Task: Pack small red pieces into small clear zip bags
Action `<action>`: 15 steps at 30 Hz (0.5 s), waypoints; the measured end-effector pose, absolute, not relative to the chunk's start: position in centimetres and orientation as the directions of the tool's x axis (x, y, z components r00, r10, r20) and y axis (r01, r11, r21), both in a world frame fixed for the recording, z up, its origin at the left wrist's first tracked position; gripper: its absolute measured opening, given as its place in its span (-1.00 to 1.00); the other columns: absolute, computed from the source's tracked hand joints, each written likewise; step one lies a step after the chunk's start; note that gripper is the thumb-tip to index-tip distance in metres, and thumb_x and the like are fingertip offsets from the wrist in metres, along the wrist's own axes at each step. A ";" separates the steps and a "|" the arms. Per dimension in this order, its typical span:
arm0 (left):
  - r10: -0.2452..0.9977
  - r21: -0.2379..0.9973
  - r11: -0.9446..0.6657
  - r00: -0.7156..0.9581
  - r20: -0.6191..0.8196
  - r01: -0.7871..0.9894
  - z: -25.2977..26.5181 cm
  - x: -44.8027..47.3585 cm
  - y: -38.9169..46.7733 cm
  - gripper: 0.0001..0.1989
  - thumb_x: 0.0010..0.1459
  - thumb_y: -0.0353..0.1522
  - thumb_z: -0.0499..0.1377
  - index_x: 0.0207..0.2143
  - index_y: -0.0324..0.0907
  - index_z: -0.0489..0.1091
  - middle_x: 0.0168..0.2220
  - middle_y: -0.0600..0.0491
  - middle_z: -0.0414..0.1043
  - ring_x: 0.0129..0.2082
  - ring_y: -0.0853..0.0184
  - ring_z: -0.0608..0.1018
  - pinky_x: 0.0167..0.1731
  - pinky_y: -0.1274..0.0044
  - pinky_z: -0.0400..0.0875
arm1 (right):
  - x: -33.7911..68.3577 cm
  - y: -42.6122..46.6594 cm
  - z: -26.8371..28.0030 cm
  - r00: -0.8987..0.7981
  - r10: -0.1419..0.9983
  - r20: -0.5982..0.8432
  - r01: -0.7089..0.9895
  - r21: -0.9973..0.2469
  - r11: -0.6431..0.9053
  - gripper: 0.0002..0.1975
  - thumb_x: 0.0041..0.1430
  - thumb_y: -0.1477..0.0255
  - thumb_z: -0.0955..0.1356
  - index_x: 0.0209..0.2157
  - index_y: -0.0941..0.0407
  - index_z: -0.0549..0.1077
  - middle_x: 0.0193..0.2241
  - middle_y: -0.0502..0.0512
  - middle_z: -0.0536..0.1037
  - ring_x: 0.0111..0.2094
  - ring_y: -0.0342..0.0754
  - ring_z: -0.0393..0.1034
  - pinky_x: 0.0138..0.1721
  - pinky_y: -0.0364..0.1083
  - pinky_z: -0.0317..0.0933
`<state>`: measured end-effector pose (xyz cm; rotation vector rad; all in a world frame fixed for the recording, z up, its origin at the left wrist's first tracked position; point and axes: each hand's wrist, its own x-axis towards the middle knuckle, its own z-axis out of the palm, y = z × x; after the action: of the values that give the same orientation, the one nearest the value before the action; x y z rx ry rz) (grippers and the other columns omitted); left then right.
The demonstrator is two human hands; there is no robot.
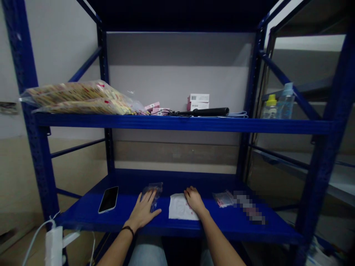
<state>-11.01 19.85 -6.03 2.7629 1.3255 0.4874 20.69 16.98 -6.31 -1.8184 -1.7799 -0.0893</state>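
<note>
My left hand (143,211) lies palm down with its fingers spread over some clear plastic bags (158,187) on the lower blue shelf. A dark band circles that wrist. My right hand (194,200) rests at the right edge of a white sheet of paper (179,207), its fingers loosely bent and the fingertips on the surface. Faint drawn lines and small reddish marks show on the paper. Right of this hand lies a small clear bag with red-and-white contents (223,199). A phone with a dark screen (109,200) lies left of my left hand.
The upper shelf (177,123) holds bagged yellowish packets (83,99), small boxes (198,102), a black rod-like object (210,112) and two bottles (285,101). A pixelated patch covers something at the lower shelf's right. A white power strip (54,245) hangs at the left post.
</note>
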 end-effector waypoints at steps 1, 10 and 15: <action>0.758 0.166 -0.645 0.599 0.257 0.745 -6.0 -11.0 19.9 -0.10 0.22 0.19 -0.09 0.42 -0.12 -0.17 0.43 -0.05 -0.18 0.41 0.03 -0.05 0.34 0.08 -0.25 | 20.7 16.9 -6.2 0.103 0.889 0.445 0.936 -0.346 0.064 -0.69 0.36 0.41 0.18 -0.34 0.14 0.51 -0.25 0.21 0.53 -0.16 0.04 0.40 -0.10 -0.09 0.16; 0.798 0.231 -0.599 0.594 0.100 0.766 -5.1 -10.6 19.7 -0.11 0.24 0.20 -0.18 0.42 -0.13 -0.23 0.42 -0.04 -0.16 0.41 0.07 -0.03 0.34 0.15 -0.20 | 20.8 15.6 -3.7 0.198 0.843 0.500 0.935 -0.354 -0.009 -0.60 0.42 0.36 0.11 -0.33 0.10 0.51 -0.27 0.14 0.57 -0.16 -0.02 0.44 -0.12 -0.15 0.17; 0.841 0.279 -0.529 0.538 0.049 0.802 -5.0 -10.2 20.0 -0.08 0.26 0.17 -0.25 0.41 -0.29 -0.24 0.41 -0.13 -0.13 0.41 0.09 -0.03 0.35 0.17 -0.22 | 26.9 12.9 -1.7 0.370 0.803 0.468 0.911 -0.350 -0.217 -0.63 0.39 0.37 0.12 -0.23 0.11 0.52 -0.20 0.18 0.57 -0.10 0.00 0.44 -0.09 -0.13 0.17</action>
<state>-10.16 19.98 -4.99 2.5532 1.3863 0.2613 26.90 12.90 -1.75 -2.0639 -1.4744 -0.2482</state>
